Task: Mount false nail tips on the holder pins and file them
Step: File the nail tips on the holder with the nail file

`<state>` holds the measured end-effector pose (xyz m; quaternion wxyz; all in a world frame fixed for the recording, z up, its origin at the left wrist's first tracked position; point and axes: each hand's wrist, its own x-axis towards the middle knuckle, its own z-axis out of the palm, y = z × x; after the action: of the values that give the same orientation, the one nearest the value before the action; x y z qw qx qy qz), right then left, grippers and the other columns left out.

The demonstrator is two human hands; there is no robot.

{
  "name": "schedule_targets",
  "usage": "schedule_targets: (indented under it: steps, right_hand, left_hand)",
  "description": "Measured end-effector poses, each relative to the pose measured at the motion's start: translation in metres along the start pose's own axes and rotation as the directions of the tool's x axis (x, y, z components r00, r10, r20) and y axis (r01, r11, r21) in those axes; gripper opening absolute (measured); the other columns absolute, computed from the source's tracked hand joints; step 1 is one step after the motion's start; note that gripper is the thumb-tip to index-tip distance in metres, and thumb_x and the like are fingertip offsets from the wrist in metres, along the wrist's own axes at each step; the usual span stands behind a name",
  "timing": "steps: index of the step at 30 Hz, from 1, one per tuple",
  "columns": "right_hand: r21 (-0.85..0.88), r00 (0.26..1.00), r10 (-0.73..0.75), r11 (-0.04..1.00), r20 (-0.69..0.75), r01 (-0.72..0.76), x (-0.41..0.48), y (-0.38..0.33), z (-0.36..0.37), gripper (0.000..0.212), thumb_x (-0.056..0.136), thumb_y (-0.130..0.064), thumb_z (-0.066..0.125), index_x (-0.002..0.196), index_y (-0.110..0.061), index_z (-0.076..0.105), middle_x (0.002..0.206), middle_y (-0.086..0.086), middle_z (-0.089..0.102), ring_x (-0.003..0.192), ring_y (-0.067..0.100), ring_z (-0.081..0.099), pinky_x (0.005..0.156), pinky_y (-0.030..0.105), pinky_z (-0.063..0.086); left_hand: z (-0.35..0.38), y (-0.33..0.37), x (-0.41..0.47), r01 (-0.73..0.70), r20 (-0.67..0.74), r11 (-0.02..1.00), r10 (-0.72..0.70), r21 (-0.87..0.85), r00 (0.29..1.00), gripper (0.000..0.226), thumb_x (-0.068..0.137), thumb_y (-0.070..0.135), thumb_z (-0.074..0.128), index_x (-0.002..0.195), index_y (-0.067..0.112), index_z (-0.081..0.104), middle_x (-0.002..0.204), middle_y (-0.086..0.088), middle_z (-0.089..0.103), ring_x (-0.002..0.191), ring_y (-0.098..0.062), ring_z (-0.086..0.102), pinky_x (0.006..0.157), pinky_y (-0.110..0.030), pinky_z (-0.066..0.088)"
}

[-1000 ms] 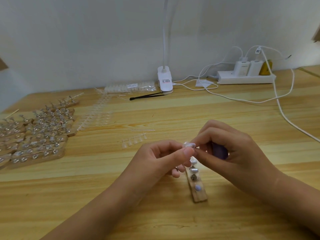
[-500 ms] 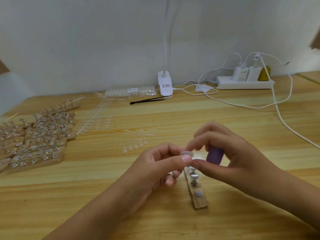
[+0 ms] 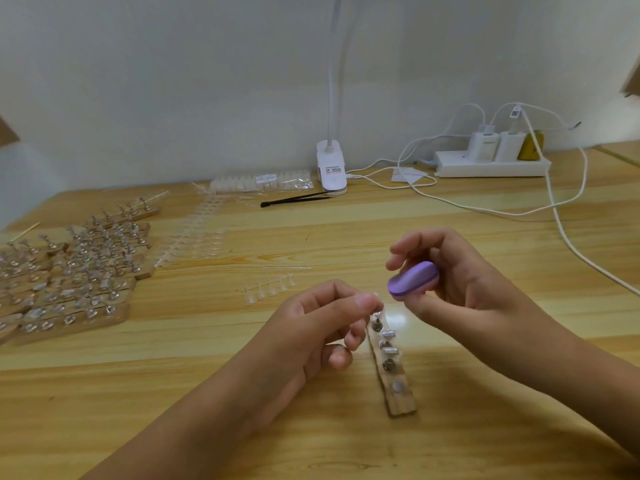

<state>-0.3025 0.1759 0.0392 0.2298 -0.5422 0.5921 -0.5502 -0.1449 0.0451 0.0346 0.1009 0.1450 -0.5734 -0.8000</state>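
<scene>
My left hand (image 3: 322,327) pinches a small clear nail tip (image 3: 375,296) between thumb and forefinger, just above the far end of a wooden holder strip (image 3: 398,393) with several metal pins. My right hand (image 3: 460,282) grips a purple file block (image 3: 412,280), raised up and to the right of the tip, not touching it. A short strip of clear nail tips (image 3: 268,289) lies on the table to the left of my hands.
Several wooden holders with mounted tips (image 3: 76,271) crowd the left of the table, with clear tip strips (image 3: 197,237) beside them. At the back are a bag of tips (image 3: 263,180), black tweezers (image 3: 294,199), a clip lamp (image 3: 331,171), and a power strip (image 3: 491,166) with cables (image 3: 561,230).
My right hand has pulled away from the nail tip, up and right, turning the purple file block into view. My left hand stays over the holder with the tip.
</scene>
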Motion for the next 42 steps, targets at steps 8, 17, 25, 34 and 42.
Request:
schedule_targets:
  steps: [8, 17, 25, 34, 42]
  right_hand:
    - [0.172, 0.999, -0.030, 0.985, -0.022, 0.033, 0.002, -0.006, 0.002, 0.056, 0.073, -0.014, 0.074, 0.123, -0.019, 0.049, 0.107, -0.003, 0.066, 0.097, 0.013, 0.065, 0.085, 0.018, 0.050]
    - [0.479, 0.989, 0.147, 0.867, 0.027, -0.142, 0.006, -0.003, -0.008, 0.029, 0.078, -0.018, 0.077, 0.107, -0.023, 0.075, 0.099, 0.003, 0.073, 0.094, 0.012, 0.069, 0.086, 0.018, 0.052]
    - [0.272, 0.988, 0.140, 0.950, 0.070, -0.154, 0.002, -0.011, -0.003, 0.033, 0.073, -0.023, 0.078, 0.105, -0.025, 0.071, 0.094, 0.001, 0.072, 0.081, 0.017, 0.072, 0.073, 0.021, 0.056]
    - [0.245, 0.987, 0.142, 0.957, 0.074, -0.156, -0.002, -0.014, 0.002, 0.024, 0.072, -0.026, 0.072, 0.096, -0.019, 0.072, 0.087, 0.002, 0.074, 0.077, 0.013, 0.071, 0.074, 0.019, 0.055]
    - [0.198, 0.992, 0.114, 0.972, 0.059, -0.123, -0.002, -0.013, 0.003, 0.024, 0.076, -0.030, 0.078, 0.100, -0.027, 0.075, 0.093, 0.009, 0.075, 0.084, 0.016, 0.072, 0.077, 0.018, 0.054]
  left_hand:
    - [0.003, -0.002, -0.002, -0.043, -0.008, 0.998, 0.044, 0.046, 0.999, 0.013, 0.072, 0.034, 0.076, 0.073, 0.024, 0.067, 0.070, 0.005, 0.054, 0.060, -0.005, 0.047, 0.046, -0.013, 0.038]
    - [0.002, -0.001, -0.002, -0.113, -0.098, 0.993, 0.117, 0.037, 0.988, 0.024, 0.068, 0.036, 0.078, 0.079, 0.017, 0.067, 0.069, 0.005, 0.052, 0.058, -0.004, 0.046, 0.044, -0.013, 0.038]
    - [0.000, -0.002, -0.003, -0.146, -0.087, 0.971, 0.165, 0.190, 0.982, 0.020, 0.070, 0.040, 0.077, 0.076, 0.024, 0.067, 0.066, 0.005, 0.051, 0.056, -0.007, 0.042, 0.049, -0.015, 0.041]
    - [-0.002, -0.002, -0.003, -0.164, -0.074, 0.964, 0.183, 0.211, 0.980, 0.020, 0.073, 0.038, 0.076, 0.077, 0.022, 0.065, 0.064, 0.010, 0.053, 0.055, -0.006, 0.043, 0.050, -0.015, 0.041]
    - [-0.001, -0.002, -0.003, -0.214, -0.096, 0.947, 0.243, 0.241, 0.965, 0.014, 0.078, 0.029, 0.077, 0.076, 0.023, 0.064, 0.065, 0.014, 0.060, 0.053, -0.005, 0.045, 0.050, -0.015, 0.042]
